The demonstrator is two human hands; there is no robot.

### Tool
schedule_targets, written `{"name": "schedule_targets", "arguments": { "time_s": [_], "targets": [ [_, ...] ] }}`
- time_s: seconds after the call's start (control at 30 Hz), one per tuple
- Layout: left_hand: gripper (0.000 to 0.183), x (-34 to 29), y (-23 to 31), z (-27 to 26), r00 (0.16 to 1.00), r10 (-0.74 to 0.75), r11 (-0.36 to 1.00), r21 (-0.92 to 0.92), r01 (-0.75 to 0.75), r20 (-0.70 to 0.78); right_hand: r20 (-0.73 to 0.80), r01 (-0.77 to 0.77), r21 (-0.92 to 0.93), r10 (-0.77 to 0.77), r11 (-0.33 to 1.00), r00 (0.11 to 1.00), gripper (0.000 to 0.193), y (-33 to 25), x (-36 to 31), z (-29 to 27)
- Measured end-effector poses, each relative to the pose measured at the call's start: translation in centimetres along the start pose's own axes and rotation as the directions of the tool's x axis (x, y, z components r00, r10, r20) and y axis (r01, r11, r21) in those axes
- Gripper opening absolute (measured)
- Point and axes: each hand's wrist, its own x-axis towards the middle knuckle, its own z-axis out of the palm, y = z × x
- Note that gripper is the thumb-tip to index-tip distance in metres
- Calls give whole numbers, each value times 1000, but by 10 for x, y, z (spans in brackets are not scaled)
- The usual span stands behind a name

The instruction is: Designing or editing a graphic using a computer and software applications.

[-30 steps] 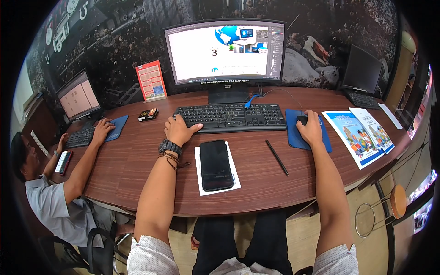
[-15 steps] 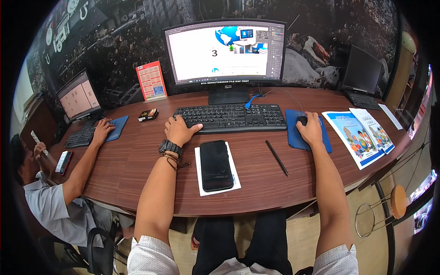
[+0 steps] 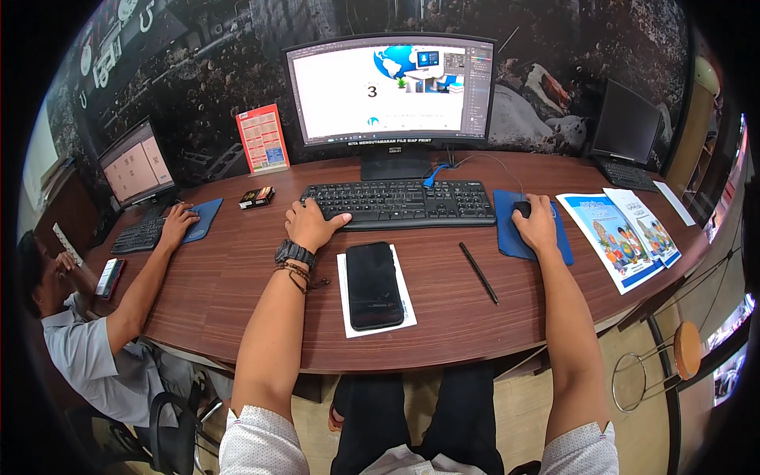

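Note:
My left hand [image 3: 310,225] rests on the left end of a black keyboard [image 3: 400,203], fingers spread over the keys; a black watch and bracelets sit on that wrist. My right hand [image 3: 536,225] covers a black mouse [image 3: 520,209] on a blue mouse pad [image 3: 507,237]. A curved monitor [image 3: 392,91] stands behind the keyboard. Between my arms a black phone [image 3: 374,285] lies face up on a white sheet. A black pen [image 3: 479,272] lies to its right.
Another person sits at my left, one hand on a keyboard [image 3: 142,234] before a small monitor [image 3: 134,169]. A red card stand [image 3: 263,139], a small dark box [image 3: 256,197], printed leaflets [image 3: 621,237] and a laptop [image 3: 625,134] are on the wooden desk [image 3: 229,277].
The person at my left has raised the other hand toward the head. My own hands have not visibly moved.

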Motion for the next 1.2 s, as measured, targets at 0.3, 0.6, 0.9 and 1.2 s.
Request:
{"name": "schedule_targets", "arguments": {
  "time_s": [0.3,0.6,0.9,1.2],
  "targets": [
    [97,0,0,-2,1000,-8,1000,-11,9,26,11,43,57,-44,997,999,38,-2,-2,-3],
    [98,0,0,-2,1000,-11,1000,-8,12,24,3,53,74,-54,996,999,35,-2,-2,-2],
    [98,-1,0,-4,999,-16,1000,8,16,30,8,-15,50,14,999,1000,45,-12,-3,-6],
    [97,0,0,-3,999,-13,1000,8,13,30,3,25,23,-25,999,1000,50,-1,0,1]
  ]
}}
